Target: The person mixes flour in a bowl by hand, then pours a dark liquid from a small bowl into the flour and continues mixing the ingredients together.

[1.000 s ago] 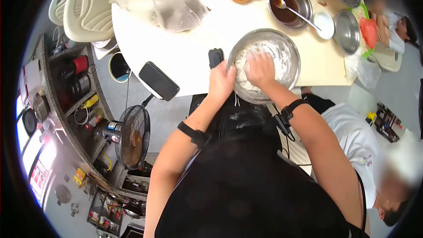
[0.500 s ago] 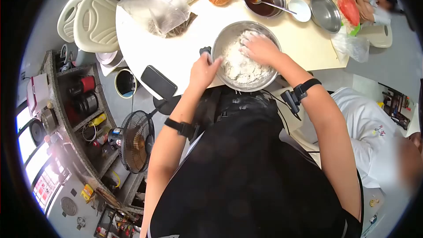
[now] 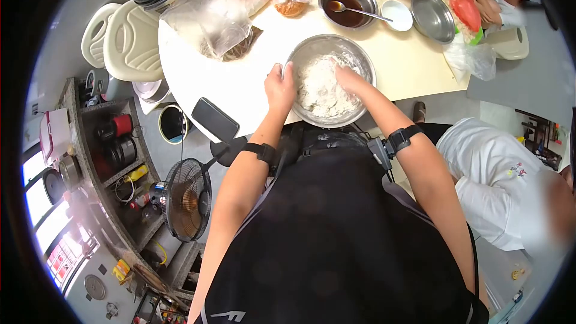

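Note:
A steel mixing bowl (image 3: pixel 368 102) stands at the table's near edge, with pale, lumpy flour dough (image 3: pixel 324 89) inside. My left hand (image 3: pixel 280 87) holds the bowl's left rim, thumb up at the edge and fingers around the outer side. Inside the bowl, my right hand (image 3: pixel 353 79) is pushed into the right part of the dough. Its fingers curl into the floury mass and are partly hidden by it. Flour is smeared along the bowl's inner wall.
Behind the bowl are a steel bowl of brown liquid (image 3: pixel 348 15) with a spoon, a small white bowl (image 3: pixel 396 15) and another steel bowl (image 3: pixel 433 17). A phone (image 3: pixel 215 119) lies left, plastic bags (image 3: pixel 210 21) beyond. A fan (image 3: pixel 187 200) stands left; a person in white (image 3: pixel 486 180) is right.
My right hand has moved from lying spread on top of the flour to digging into it. My left hand has closed on the rim. The view has shifted slightly.

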Tool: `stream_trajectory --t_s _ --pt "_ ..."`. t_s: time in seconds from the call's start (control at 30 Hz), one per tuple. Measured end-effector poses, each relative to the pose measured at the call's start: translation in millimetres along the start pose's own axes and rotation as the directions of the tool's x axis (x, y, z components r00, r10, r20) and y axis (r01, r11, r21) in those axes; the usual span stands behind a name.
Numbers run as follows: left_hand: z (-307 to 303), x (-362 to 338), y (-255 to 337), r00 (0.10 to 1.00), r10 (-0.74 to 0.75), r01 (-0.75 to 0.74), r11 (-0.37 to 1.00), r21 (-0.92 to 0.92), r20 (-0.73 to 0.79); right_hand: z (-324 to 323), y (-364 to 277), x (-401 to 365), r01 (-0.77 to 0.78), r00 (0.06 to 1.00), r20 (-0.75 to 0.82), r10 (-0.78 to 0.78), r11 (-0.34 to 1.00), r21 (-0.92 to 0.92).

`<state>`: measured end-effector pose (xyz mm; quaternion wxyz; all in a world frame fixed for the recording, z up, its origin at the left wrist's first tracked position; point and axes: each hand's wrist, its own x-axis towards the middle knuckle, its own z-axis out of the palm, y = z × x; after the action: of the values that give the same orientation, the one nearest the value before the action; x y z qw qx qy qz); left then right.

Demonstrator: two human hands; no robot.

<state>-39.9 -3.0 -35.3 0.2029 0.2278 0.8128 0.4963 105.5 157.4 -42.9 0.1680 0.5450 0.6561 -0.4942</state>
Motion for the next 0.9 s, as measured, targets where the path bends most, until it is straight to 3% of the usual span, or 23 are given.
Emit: stream_trajectory --t_s 0.07,0.17,0.27,0.4,0.47,0.5,0.6,0.67,0.8,0.9 --pt "1 1 -2 1.000 -0.002 0.002 1.000 0.001 0.021 2 15 18 0.001 0.998 0.067 -0.008 0.994 0.110" --pt "-3 -1 0 1.000 -0.004 0.004 1.000 0.007 0.028 31 38 50 0.146 0.989 -0.037 -0.143 0.910 0.387" --pt "-1 -4 6 0.998 -0.029 0.032 0.998 -0.054 0.047 19 -7 -9 0.240 0.971 -0.097 -0.220 0.860 0.450" --pt "2 -4 5 0.999 -0.016 0.020 0.994 -0.106 0.040 16 -30 -25 0.379 0.916 -0.206 -0.344 0.911 0.164" --pt "-2 -6 9 0.994 -0.080 0.085 0.993 -0.081 0.071 17 -31 -25 0.432 0.880 -0.210 -0.427 0.902 -0.026" --pt "-2 -5 10 0.992 -0.096 0.102 0.992 -0.075 0.079 18 -28 -21 0.411 0.907 -0.139 -0.397 0.908 0.087" --pt "-4 -3 13 0.989 -0.108 0.115 0.991 -0.068 0.099 26 -12 -24 0.364 0.931 -0.064 -0.359 0.928 0.080" --pt "-6 -3 16 0.986 -0.115 0.124 0.990 -0.063 0.123 25 -20 -52 0.422 0.894 -0.119 -0.432 0.901 -0.104" --pt "0 4 21 0.980 -0.130 0.142 0.987 -0.072 0.151 50 -20 -64 0.440 0.756 -0.338 -0.560 0.818 -0.371" --pt "-2 6 22 0.968 -0.185 0.203 0.975 -0.089 0.172 59 -15 -25 0.531 0.560 -0.345 -0.753 0.646 -0.548"
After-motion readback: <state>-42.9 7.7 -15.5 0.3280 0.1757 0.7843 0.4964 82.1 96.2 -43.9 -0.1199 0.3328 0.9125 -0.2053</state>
